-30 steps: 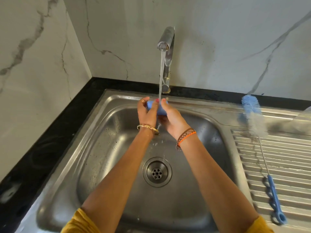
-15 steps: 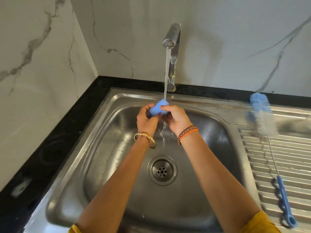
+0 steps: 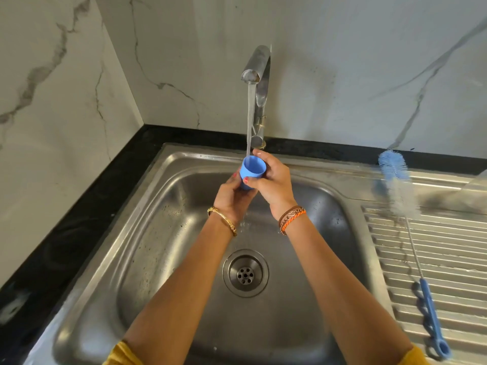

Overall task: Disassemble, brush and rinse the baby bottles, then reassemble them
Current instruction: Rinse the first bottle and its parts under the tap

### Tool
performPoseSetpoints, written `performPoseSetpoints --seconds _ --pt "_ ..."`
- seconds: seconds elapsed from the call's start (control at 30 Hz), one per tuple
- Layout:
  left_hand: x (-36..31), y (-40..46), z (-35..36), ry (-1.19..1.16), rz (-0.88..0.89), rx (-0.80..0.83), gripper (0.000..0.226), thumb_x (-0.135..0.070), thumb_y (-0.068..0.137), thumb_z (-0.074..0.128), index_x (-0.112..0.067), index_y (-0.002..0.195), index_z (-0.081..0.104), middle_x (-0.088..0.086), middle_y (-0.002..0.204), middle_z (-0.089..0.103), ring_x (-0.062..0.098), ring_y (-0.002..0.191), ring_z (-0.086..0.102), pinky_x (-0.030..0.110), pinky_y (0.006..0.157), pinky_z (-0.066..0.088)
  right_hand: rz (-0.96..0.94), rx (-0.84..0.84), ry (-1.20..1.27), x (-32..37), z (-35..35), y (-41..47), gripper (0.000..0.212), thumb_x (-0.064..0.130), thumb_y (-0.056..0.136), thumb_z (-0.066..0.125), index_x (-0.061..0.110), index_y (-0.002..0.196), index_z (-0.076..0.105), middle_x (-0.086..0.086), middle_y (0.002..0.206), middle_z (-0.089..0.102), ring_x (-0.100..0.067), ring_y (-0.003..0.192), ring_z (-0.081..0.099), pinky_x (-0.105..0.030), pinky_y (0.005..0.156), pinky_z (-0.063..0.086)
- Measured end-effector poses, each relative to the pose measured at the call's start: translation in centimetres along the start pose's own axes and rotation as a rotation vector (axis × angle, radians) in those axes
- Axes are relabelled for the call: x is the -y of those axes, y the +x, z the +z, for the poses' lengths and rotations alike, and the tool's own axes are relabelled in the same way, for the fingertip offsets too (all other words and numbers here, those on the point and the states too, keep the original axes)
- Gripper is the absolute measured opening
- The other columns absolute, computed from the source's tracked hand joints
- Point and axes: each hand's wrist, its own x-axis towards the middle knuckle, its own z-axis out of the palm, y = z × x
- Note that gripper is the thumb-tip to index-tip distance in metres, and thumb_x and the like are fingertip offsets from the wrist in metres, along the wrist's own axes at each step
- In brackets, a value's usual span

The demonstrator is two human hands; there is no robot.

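Water from the tap (image 3: 257,72) runs straight into the blue bottle cap (image 3: 252,172), held mouth-up just above centre frame, over the far edge of the steel sink (image 3: 163,233). Both hands are on it: the right hand (image 3: 274,184) wraps its fingers around the cap's right side with the thumb across the front, while the left hand (image 3: 232,197) cups and grips it from below and the left. So the grasp is firm on both sides, nothing loose.

On progress, my read is that we're mid-rinse on one small part. This cap is clearly off its bottle, so some disassembly is done, and the bottle brush (image 3: 403,206) lies set down on the ribbed drainboard (image 3: 448,246) at the right of the frame, bristles toward the wall, blue handle toward the lower right. Whether the cap has been scrubbed, I can't tell. A clear object peeks in at the far right edge, too blurred to name. No bottle body or teat shows, so the remaining rinsing and all reassembly look to be ahead.
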Motion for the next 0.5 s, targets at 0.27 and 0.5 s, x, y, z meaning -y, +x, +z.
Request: performPoseSetpoints --seconds 0.27,0.5 --pt "-0.9 0.1 0.1 0.14 0.207 -0.324 0.037 0.005 0.085 0.056 -0.002 0.122 0.057 0.014 0.12 0.059 0.023 0.098 0.057 0.031 0.087 0.049 0.157 0.076 0.089 -1.6 0.1 0.4 0.047 -0.009 0.08 0.062 0.004 0.123 0.051 -0.01 0.114 0.054 -0.019 0.104 0.051 -0.022 0.082 0.046" --pt "-0.1 0.0 0.7 1.126 0.677 -0.31 0.026 -0.002 0.083 0.063 -0.006 0.108 0.066 0.005 0.105 0.066 0.011 0.095 0.058 0.012 0.086 0.042 0.546 0.123 0.768 -2.1 1.1 0.6 0.024 -0.014 0.082 0.041 -0.001 0.093 0.059 -0.012 0.085 0.061 -0.021 0.083 0.059 -0.027 0.081 0.048"
